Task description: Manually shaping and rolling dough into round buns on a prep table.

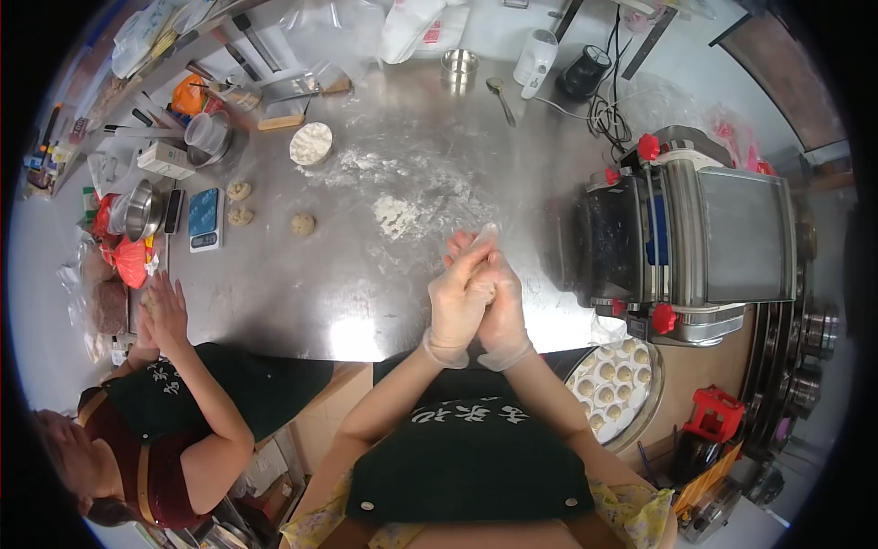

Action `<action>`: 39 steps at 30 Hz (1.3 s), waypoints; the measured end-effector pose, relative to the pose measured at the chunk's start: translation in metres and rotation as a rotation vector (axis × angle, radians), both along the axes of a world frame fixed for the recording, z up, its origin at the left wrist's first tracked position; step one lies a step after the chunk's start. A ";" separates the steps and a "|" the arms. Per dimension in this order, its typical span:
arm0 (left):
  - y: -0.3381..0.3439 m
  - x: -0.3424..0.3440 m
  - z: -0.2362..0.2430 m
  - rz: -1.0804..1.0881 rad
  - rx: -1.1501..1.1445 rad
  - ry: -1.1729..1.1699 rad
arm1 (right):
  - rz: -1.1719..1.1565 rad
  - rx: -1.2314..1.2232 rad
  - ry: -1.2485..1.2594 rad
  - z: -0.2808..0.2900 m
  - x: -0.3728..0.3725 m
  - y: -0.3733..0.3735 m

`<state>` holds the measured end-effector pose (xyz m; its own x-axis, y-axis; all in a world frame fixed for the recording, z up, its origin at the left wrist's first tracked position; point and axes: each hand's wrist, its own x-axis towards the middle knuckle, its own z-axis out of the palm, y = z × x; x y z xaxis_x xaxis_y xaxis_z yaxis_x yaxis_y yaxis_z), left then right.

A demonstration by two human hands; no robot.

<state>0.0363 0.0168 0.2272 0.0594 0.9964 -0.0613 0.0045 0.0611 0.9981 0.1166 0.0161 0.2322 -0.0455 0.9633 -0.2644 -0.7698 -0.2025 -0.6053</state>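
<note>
My left hand (455, 302) and my right hand (503, 306), both in clear thin gloves, are clasped together above the front part of the metal table (302, 274). Their fingers close over one another, and a small pale bit shows between the palms, too covered to name. Just beyond my fingertips lies a heap of white flour (396, 216), with more dusted around it. Farther left rest a dough ball (303, 223) and two others (240, 190) side by side. A bowl of flour (311, 144) stands behind them.
At right stands a metal roller machine (686, 238) with red knobs. Below it sits a tray (656, 395) of dough balls in white cups. On the left, a co-worker's hands (165, 316) press a pale lump near a blue-topped scale (206, 218). A spoon (502, 99) lies at the back.
</note>
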 end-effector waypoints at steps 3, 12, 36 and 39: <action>0.016 -0.020 0.027 -0.092 0.560 0.603 | 0.312 -0.144 0.234 -0.002 0.029 0.013; 0.005 -0.005 -0.006 0.016 0.138 -0.183 | 0.025 -0.012 0.104 -0.007 -0.009 -0.003; 0.015 -0.009 0.005 -0.128 0.031 -0.005 | 0.307 -0.158 0.233 -0.011 0.021 0.013; 0.003 0.000 -0.011 -0.071 0.011 -0.098 | 0.099 -0.065 0.151 -0.003 -0.002 -0.001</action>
<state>0.0363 0.0202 0.2158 0.1347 0.9900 -0.0411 -0.0889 0.0534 0.9946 0.1149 0.0152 0.2288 -0.1831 0.9333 -0.3089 -0.8250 -0.3167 -0.4680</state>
